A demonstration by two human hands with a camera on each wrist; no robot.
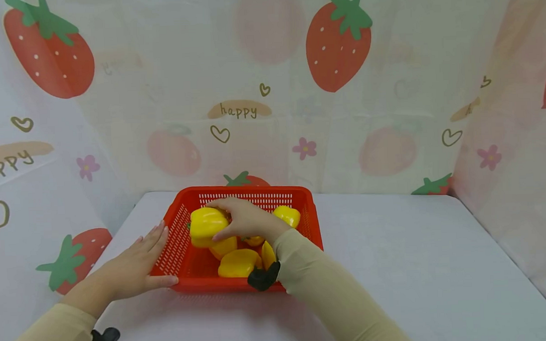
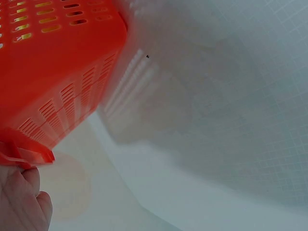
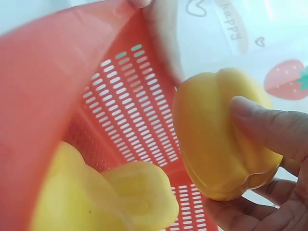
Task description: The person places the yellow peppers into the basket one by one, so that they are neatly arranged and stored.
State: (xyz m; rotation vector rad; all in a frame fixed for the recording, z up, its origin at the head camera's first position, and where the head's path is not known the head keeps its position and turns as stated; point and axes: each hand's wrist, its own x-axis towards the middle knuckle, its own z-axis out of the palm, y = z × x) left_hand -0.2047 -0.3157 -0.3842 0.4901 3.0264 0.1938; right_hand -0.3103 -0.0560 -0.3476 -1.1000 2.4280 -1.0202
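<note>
My right hand (image 1: 252, 219) grips a yellow bell pepper (image 1: 207, 226), held up over the left half of the red basket (image 1: 317, 224). In the right wrist view the thumb lies on this pepper's (image 3: 207, 139) side and the fingers wrap beneath it. My left hand (image 1: 134, 268) rests along the basket's left rim, fingers stretched out and thumb at the front left corner. The left wrist view catches part of that hand (image 2: 21, 202) right at the rim. Other yellow peppers lie in the basket, one (image 1: 238, 263) near the front and one (image 1: 287, 216) at the back right.
The basket has slotted walls and stands on a white table (image 1: 393, 251), towards its left. Behind and at both sides hangs a pale cloth (image 1: 269, 55) printed with strawberries, hearts and flowers. Dark straps (image 1: 264, 277) show at the wrists.
</note>
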